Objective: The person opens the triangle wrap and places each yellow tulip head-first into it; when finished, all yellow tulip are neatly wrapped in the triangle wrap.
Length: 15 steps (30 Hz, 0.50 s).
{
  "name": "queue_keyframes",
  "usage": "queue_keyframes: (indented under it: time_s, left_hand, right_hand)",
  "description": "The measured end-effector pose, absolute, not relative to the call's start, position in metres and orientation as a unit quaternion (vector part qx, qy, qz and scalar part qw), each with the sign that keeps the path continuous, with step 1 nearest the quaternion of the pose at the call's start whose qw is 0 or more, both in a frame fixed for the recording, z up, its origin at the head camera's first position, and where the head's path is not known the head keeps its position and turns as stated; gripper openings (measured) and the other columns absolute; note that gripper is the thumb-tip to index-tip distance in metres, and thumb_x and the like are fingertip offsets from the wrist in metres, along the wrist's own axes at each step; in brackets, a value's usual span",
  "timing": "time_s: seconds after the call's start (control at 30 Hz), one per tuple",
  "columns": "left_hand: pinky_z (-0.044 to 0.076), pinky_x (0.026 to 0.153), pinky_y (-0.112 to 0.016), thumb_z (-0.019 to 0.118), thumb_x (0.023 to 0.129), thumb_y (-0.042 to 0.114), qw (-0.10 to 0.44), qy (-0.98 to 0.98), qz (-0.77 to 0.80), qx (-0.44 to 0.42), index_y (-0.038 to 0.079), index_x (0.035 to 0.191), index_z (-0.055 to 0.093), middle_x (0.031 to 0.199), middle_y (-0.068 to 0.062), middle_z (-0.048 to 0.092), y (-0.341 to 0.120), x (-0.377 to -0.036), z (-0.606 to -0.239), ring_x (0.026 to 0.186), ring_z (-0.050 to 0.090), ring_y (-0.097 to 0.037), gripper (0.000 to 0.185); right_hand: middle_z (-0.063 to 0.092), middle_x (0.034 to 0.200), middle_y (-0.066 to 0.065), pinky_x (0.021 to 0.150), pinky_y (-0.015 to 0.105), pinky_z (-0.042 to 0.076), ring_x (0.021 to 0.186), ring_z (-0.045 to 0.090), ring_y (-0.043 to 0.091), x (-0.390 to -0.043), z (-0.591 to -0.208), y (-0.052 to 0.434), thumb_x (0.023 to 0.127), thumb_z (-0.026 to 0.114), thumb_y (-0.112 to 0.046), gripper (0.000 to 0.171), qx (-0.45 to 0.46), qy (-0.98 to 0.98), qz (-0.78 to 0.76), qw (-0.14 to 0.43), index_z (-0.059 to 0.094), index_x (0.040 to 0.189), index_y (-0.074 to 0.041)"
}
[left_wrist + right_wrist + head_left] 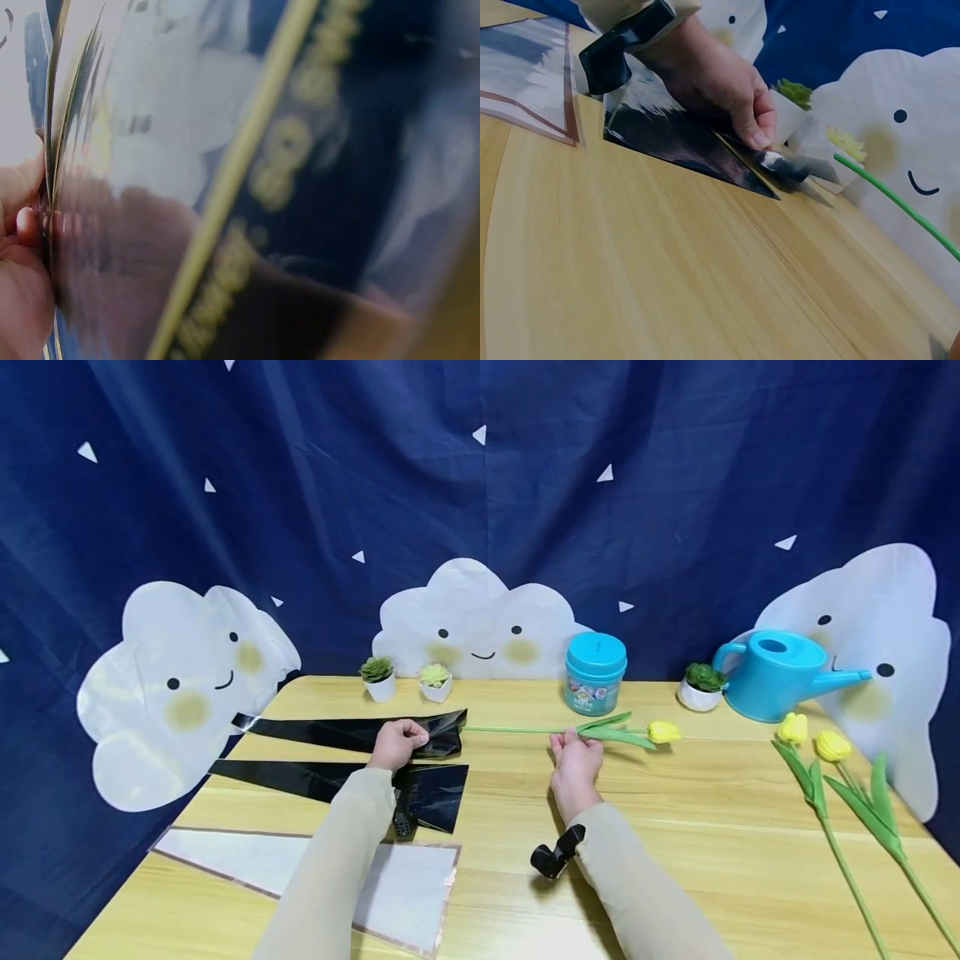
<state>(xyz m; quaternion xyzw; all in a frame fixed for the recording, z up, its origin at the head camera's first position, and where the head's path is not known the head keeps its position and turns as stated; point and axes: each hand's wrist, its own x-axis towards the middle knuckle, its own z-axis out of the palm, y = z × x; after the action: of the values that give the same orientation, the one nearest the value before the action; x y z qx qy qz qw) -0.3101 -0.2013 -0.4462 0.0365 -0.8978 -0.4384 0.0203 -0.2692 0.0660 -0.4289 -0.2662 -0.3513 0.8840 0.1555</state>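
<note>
My left hand (397,745) pinches the wide end of a glossy black flower sleeve (322,732) lying across the table. My right hand (577,768) holds a yellow artificial tulip (663,732) by its stem, near the leaves. The cut end of the green stem (907,210) points left and is right at the sleeve's mouth; whether it is inside I cannot tell. In the left wrist view, black film with gold lettering (281,161) fills most of the picture, with left fingers (26,225) at its edge. The right fingers are nearly out of the right wrist view.
A second black sleeve (442,797) and a white sleeve (408,885) lie nearer me. Two more tulips (832,745) lie at right. Behind stand a blue tub (596,672), a blue watering can (776,677) and small potted plants (377,679).
</note>
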Motion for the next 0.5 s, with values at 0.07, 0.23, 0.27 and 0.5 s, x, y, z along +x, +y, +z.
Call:
queue_keyframes:
  time_s: [0.07,0.23,0.27,0.5]
  left_hand:
    - [0.041,0.062,-0.029,0.064,0.086,0.007,0.015,-0.895,-0.444,0.040,0.004,0.081,0.066,0.081,-0.007,0.062,-0.2011,-0.3101,-0.4463,0.066,0.049,-0.018,0.006]
    - [0.042,0.065,-0.032,0.064,0.086,0.009,0.004,-0.890,-0.455,0.028,0.006,0.080,0.067,0.083,-0.008,0.062,-0.2027,-0.3108,-0.4459,0.070,0.050,-0.021,0.007]
    - [0.042,0.064,-0.032,0.066,0.085,0.010,0.008,-0.893,-0.450,0.016,0.006,0.079,0.067,0.082,-0.008,0.062,-0.2030,-0.3102,-0.4454,0.069,0.050,-0.021,0.008]
    - [0.044,0.072,-0.035,0.070,0.082,0.011,-0.006,-0.913,-0.407,0.002,0.006,0.080,0.069,0.088,-0.008,0.059,-0.2054,-0.3133,-0.4467,0.079,0.052,-0.021,0.005]
  right_hand:
    - [0.037,0.097,0.007,0.086,0.028,0.048,0.077,0.045,0.015,-0.2703,-0.4289,0.0642,0.094,0.043,0.004,0.011,-0.266,-0.352,0.883,0.158,0.036,0.098,-0.003]
    - [0.037,0.097,0.008,0.079,0.024,0.050,0.077,0.046,0.015,-0.2711,-0.4309,0.0612,0.094,0.043,0.003,0.010,-0.268,-0.359,0.880,0.158,0.036,0.098,-0.003]
    - [0.037,0.097,0.008,0.078,0.023,0.050,0.078,0.047,0.015,-0.2708,-0.4314,0.0609,0.094,0.043,0.002,0.009,-0.269,-0.361,0.879,0.158,0.036,0.098,-0.003]
    - [0.038,0.099,0.008,0.073,0.019,0.050,0.076,0.049,0.013,-0.2699,-0.4341,0.0611,0.094,0.044,0.002,0.010,-0.272,-0.375,0.872,0.158,0.037,0.099,-0.003]
